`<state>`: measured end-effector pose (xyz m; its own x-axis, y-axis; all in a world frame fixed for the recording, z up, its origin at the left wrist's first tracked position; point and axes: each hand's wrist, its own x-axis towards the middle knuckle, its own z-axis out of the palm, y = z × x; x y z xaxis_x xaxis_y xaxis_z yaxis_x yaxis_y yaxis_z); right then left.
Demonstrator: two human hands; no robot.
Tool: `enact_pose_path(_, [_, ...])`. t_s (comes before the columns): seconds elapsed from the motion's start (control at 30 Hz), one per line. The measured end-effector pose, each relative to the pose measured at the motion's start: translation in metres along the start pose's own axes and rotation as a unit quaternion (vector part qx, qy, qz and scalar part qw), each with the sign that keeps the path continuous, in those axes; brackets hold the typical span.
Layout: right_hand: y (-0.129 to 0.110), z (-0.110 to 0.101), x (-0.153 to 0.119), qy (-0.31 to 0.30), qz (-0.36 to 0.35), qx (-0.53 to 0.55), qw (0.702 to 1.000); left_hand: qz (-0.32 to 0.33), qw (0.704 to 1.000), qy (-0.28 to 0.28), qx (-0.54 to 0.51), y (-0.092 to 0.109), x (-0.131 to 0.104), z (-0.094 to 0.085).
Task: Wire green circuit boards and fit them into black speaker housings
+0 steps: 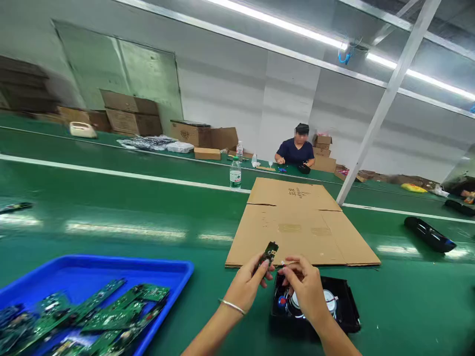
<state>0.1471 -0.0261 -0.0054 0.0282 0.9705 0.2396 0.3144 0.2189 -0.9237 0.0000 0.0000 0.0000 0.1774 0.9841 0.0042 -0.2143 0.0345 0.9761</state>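
My left hand (249,281) is closed around a small green circuit board (270,252), which sticks up past the thumb. Close beside it, my right hand (305,287) pinches what looks like a small white connector (282,263) at the fingertips; its wire is mostly hidden. Below my right hand lies an open black plastic housing (349,306) on the green bench. Inside are round speakers (329,300), loose wires and a small blue and red part (282,300); my right hand and forearm cover part of it.
A blue tray (129,260) with several circuit boards (111,316) sits at the left. Flattened cardboard (267,227) lies ahead. Further off are a water bottle (235,174), a black housing (428,233), cardboard boxes (133,113) and a seated person (296,151). A metal post (386,104) rises at the right.
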Motion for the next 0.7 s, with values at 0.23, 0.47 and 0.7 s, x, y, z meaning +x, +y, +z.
enact_pose_path(0.23, [0.002, 0.005, -0.001, 0.067, -0.182, -0.197, 0.961, -0.124, 0.982, -0.081, -0.117, 0.000, -0.001, 0.001])
enact_pose_path(0.47, [0.006, 0.004, 0.000, 0.093, -0.286, -0.320, 0.899, -0.038, 0.998, -0.047, -0.025, -0.003, 0.006, -0.003])
enact_pose_path(0.7, [0.003, 0.005, -0.001, 0.110, -0.294, -0.347, 0.884, -0.045, 0.994, 0.019, -0.094, -0.010, 0.001, 0.008])
